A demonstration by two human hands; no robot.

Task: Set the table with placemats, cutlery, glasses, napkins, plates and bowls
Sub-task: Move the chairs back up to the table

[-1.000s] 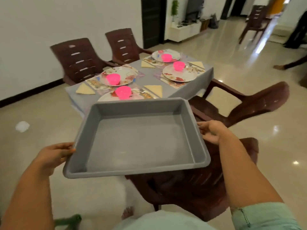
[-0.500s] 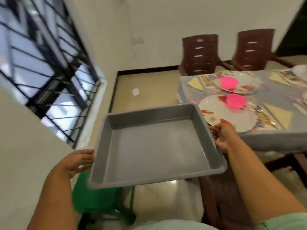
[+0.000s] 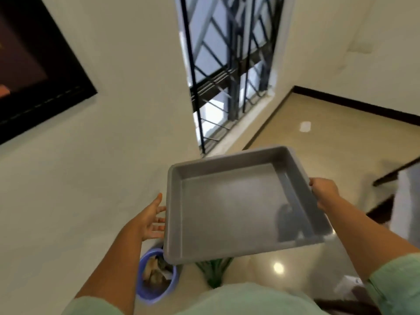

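While nothing lies in the grey tray [image 3: 236, 208], right hand [image 3: 323, 192] grips its side rim to carry it level, left hand [image 3: 151, 220] spread open touching the opposite edge, probably steadying.

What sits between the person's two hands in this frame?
In the head view, only the grey tray spans the stretch between the left hand and the right hand. The tray holds nothing.

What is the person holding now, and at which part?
An empty grey tray. The right hand grips its right rim; the left hand, fingers spread, is at its left edge.
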